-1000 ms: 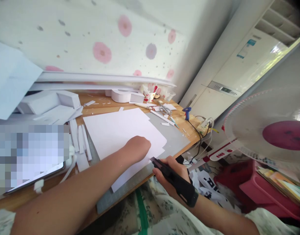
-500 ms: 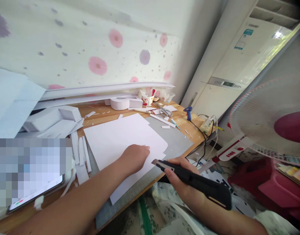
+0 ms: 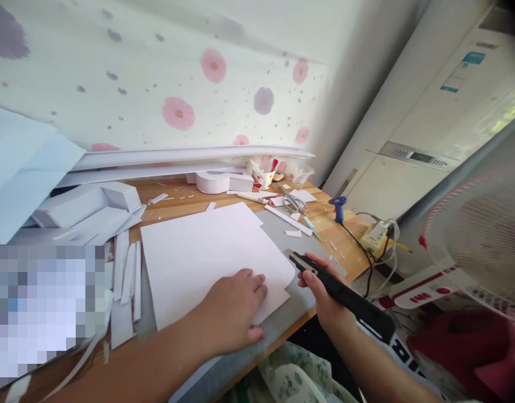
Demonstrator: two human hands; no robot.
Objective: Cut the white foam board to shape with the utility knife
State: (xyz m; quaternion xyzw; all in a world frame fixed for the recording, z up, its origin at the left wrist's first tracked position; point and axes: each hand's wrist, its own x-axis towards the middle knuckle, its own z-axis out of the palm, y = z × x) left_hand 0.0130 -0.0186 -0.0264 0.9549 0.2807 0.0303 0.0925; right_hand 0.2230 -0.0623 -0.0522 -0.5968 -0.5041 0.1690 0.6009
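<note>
A large white sheet with notched right edges [image 3: 199, 252] lies on a grey cutting mat [image 3: 274, 224]. My left hand [image 3: 236, 305] rests on its lower right part, palm down with fingers spread; nothing is in it. My right hand [image 3: 331, 296] is closed around a black utility knife [image 3: 345, 294], whose blade tip is at the sheet's right edge; whether it touches the paper I cannot tell.
White paper strips [image 3: 129, 274] lie left of the mat, near a blurred-out screen [image 3: 39, 319]. Scissors [image 3: 294, 202], a paper cup [image 3: 263, 176], a blue glue gun [image 3: 338, 208] and a power strip [image 3: 375, 235] are behind. A fan [image 3: 480, 246] stands right.
My left hand has gone from bunched fingers to spread ones flat on the sheet. The knife in my right hand has moved up and right to the sheet's right edge. The view has shifted slightly.
</note>
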